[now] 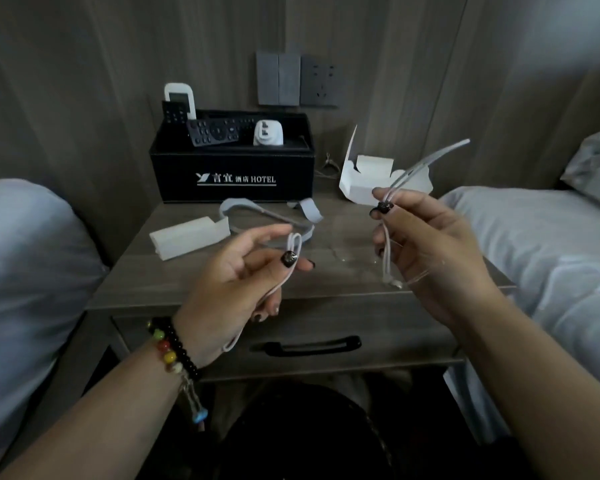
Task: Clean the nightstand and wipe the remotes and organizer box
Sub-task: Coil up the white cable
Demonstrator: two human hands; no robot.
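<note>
Sitting at the back of the bench [194,271], the organizer box [231,168] kept the remotes [215,131] upright; in front of it, left hand [236,275] and right hand [426,244] each pinched a white cable [293,247], apparently clearing clutter.

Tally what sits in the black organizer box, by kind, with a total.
Remotes: 3, one white, one small black, one large black lying across
White plug adapter: 1
Total: 4 in the organizer box
</note>
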